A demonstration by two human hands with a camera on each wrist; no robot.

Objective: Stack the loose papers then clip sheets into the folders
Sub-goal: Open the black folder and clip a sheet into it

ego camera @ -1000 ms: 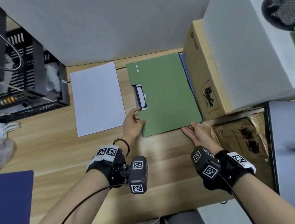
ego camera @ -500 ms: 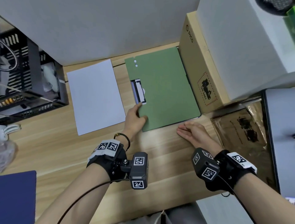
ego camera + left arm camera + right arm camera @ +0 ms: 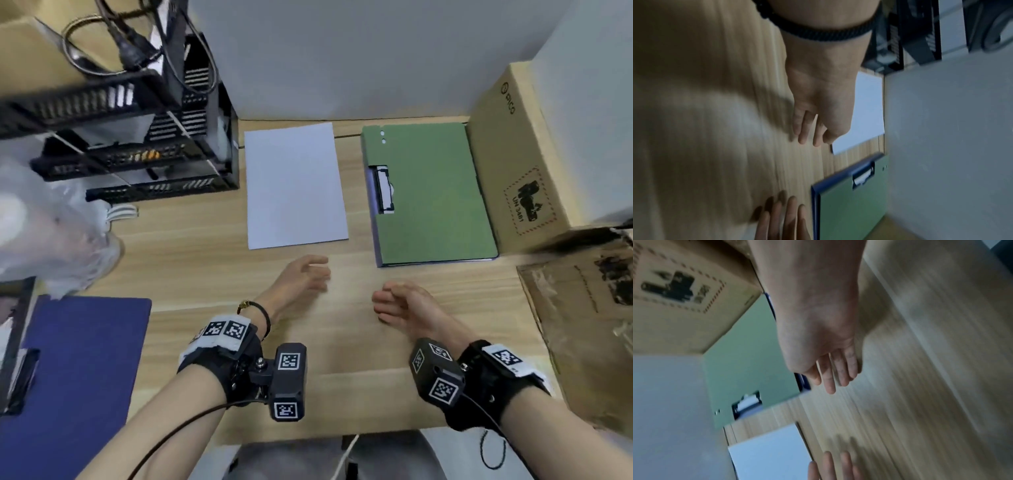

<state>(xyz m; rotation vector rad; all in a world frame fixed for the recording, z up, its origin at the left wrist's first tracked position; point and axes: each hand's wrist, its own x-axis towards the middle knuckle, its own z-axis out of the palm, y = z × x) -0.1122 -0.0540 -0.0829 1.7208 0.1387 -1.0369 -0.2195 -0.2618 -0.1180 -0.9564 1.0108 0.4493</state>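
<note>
A closed green folder [image 3: 435, 192] with a metal clip [image 3: 383, 190] on its left edge lies flat at the back right of the wooden desk [image 3: 342, 342], against a cardboard box. A white stack of paper [image 3: 294, 185] lies to its left. Another dark blue folder [image 3: 78, 370] lies at the desk's near left. My left hand [image 3: 305, 277] hovers just in front of the paper, fingers relaxed, holding nothing. My right hand [image 3: 397, 301] hovers in front of the green folder, loosely curled and empty. Both wrist views show the green folder [image 3: 855, 203] [image 3: 748, 363] and empty fingers.
A cardboard box [image 3: 513, 178] stands right of the green folder, and flattened brown packaging [image 3: 589, 325] lies in front of it. Black mesh trays [image 3: 137, 137] with cables stand at the back left. A clear plastic bag [image 3: 51, 233] sits at the left.
Both hands have let go of the green folder and drawn back toward me. The folder lies shut against the box. The head view has swung left, which reveals the blue folder.
</note>
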